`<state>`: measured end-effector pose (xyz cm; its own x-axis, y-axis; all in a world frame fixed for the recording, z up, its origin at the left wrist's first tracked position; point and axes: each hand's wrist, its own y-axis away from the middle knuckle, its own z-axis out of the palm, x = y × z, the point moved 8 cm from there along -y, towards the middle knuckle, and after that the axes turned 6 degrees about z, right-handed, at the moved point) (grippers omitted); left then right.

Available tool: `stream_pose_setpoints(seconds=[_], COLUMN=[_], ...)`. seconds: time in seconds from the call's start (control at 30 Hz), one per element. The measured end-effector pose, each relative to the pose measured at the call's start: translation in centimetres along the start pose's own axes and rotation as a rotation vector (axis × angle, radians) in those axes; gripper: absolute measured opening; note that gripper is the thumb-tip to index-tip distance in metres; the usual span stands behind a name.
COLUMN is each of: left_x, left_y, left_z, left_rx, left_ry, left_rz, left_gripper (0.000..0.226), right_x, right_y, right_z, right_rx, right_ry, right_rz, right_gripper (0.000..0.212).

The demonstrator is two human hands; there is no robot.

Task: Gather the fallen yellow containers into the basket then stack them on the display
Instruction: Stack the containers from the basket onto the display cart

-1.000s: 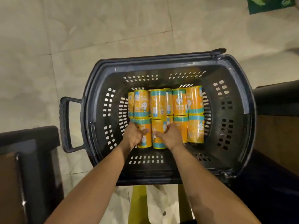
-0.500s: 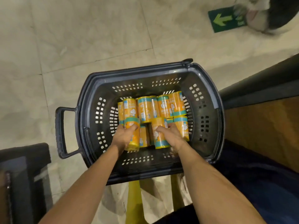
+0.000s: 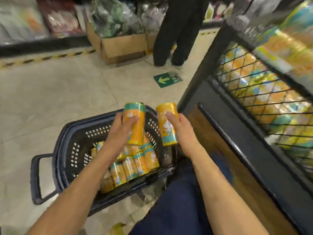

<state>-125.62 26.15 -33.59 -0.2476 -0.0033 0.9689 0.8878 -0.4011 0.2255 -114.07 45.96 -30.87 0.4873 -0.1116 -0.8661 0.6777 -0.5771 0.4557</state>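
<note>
One view only: wide-angle head cam, pitched forward and down, close range. Mid-frame sit left hand (image 3: 121,131) and right hand (image 3: 184,131); basket (image 3: 76,133) lower left, display rack (image 3: 254,99) right side, blurred aisle shelving (image 3: 50,22) along top.

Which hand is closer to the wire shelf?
Right. The right hand, holding a container, is beside the wire shelf; the left hand, holding another, is farther off, above the basket.

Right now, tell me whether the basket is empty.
No, several yellow containers lie in the basket, under the left hand and right hand, which each grip another.
</note>
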Motion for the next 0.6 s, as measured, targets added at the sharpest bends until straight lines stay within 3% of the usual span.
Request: stream_pose_setpoints(seconds=[0.23, 0.43, 0.6], left_x=[15.5, 24.9, 30.8], left_y=[6.0, 12.7, 18.0], left_z=[14.2, 25.2, 33.9], left_rx=[-0.35, -0.634, -0.833], left_ry=[0.008, -0.062, -0.281], left_rz=[0.289, 0.59, 0.952], left_gripper=[0.067, 0.049, 0.057], right_x=[-10.0, -14.4, -14.9], right_y=[13.0, 24.7, 33.2], right_z=[-14.5, -25.0, -33.6], right_rx=[0.185, 0.384, 0.734], right_ry=[-0.164, -0.228, -0.065], right_rz=[-0.199, -0.334, -0.459], right_gripper=[0.058, 0.074, 0.052])
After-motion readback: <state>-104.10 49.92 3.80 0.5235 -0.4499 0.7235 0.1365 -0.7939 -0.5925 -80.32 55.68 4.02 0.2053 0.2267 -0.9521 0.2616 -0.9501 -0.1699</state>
